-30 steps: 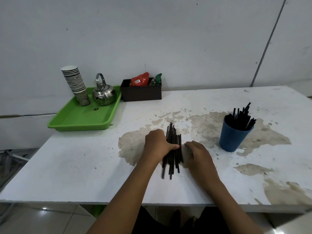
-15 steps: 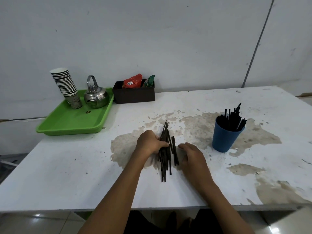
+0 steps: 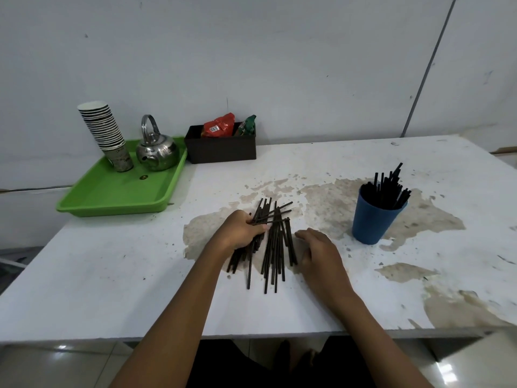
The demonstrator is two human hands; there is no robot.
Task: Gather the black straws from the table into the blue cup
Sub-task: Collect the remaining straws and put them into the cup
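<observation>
So my left hand (image 3: 242, 229) had closed around a bunch of the black straws (image 3: 275, 242) mid-frame, fingers curled over them w/ the far ends fanning out toward the top. Half a sec before, the pile was one tight bundle squeezed btwn both hands; now it had split, one clump under my left hand and a looser row lying flat on the surface (image 3: 112, 275) just right of it. A few had gone crooked, pointing off to the right. My right hand (image 3: 317, 249) was open, palm down, fingers relaxed, resting just beside the loose row and not gripping anything.

Blue cup (image 3: 373, 219) sat upright at center-right, well apart from the pile, already stuffed w/ straws. So imo the task was only partway: plenty of straws left on the surface, and the split meant at least 2 trips or re-bunching first. Crooked ones could slip out on the lift tbh.
</observation>
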